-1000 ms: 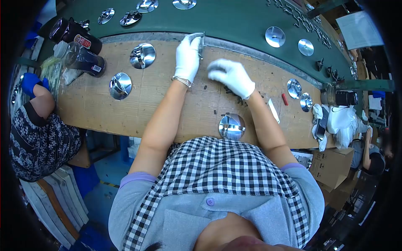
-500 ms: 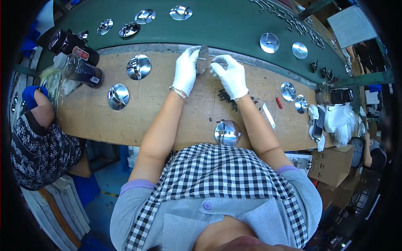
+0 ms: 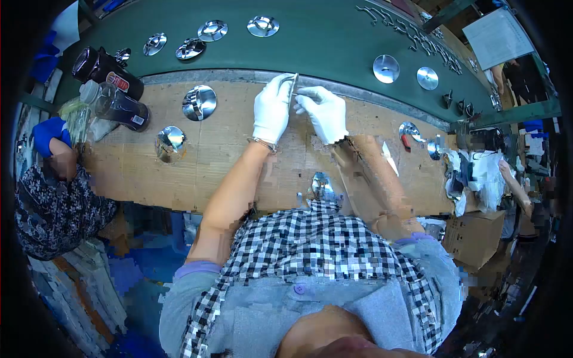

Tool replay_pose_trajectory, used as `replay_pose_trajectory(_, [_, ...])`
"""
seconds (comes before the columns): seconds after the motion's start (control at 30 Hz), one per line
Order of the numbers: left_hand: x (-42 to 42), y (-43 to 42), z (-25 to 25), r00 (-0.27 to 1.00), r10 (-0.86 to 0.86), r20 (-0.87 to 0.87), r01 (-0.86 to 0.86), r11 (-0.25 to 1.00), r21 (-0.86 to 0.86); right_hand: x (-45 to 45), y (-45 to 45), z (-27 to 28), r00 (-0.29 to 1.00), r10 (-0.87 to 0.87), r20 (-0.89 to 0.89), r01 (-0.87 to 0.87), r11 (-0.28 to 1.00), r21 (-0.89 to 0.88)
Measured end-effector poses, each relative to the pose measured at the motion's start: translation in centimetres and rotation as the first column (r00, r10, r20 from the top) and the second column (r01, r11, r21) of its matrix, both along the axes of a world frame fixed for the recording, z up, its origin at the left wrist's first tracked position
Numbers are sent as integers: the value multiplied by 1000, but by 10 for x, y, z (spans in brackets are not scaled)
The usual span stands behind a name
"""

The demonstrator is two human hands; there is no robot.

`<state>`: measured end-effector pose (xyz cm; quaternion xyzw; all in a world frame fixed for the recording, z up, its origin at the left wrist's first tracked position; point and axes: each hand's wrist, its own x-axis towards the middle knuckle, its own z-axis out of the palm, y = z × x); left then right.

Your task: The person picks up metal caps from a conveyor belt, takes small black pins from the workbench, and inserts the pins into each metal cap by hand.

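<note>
My left hand point(image 3: 272, 112), in a white glove, grips a shiny metal disc point(image 3: 294, 87) that is turned nearly edge-on. My right hand point(image 3: 326, 114), also gloved in white, is just right of the disc with thumb and fingertips pinched close to its face. Whatever those fingertips hold is too small to make out. Both hands are over the far edge of the cardboard-covered table point(image 3: 233, 155). One domed metal disc point(image 3: 322, 185) lies near my apron, and two more lie left of my hands, a nearer disc point(image 3: 171, 143) and a farther disc point(image 3: 199, 102).
Beyond the table runs a green belt point(image 3: 322, 51) carrying several metal discs and rows of small hooked parts point(image 3: 412, 36). Two dark bottles point(image 3: 122, 107) stand at the left. At the right are a red object point(image 3: 406, 142), plastic bags point(image 3: 486, 173) and a carton point(image 3: 474, 235). People sit on both sides.
The disc has turned more edge-on in my left hand. My left hand has shifted slightly right and down, and my right fingertips have closed in toward the disc. Parts of the picture are now blocky.
</note>
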<state>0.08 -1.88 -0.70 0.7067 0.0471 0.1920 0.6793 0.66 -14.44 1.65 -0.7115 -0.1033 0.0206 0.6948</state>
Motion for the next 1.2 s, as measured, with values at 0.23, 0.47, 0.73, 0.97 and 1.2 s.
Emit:
replay_pose_trajectory(0.23, [-2, -2, -1, 993, 82, 89, -105, 952, 287, -3, 0, -2, 999, -15, 37, 14, 1000, 17])
replay_pose_trajectory(0.47, [0, -5, -4, 998, 8, -58, -9, 1000, -22, 0, 3, 2, 1000, 12, 28, -9, 994, -112])
replay_pose_trajectory(0.73, [0, -3, 5, 981, -166, -98, 117, 918, -379, 23, -20, -2, 978, 48, -201, -60, 997, -52])
replay_pose_trajectory(0.97, [8, 13, 3, 995, 81, -66, -80, 997, 24, 69, -26, -29, 907, -31, -420, 323, 691, 647])
replay_pose_trajectory(1.2, [6, 10, 6, 986, 2, -166, -47, 963, -266, 147, 49, -5, 994, -100, -38, 99, 995, -29])
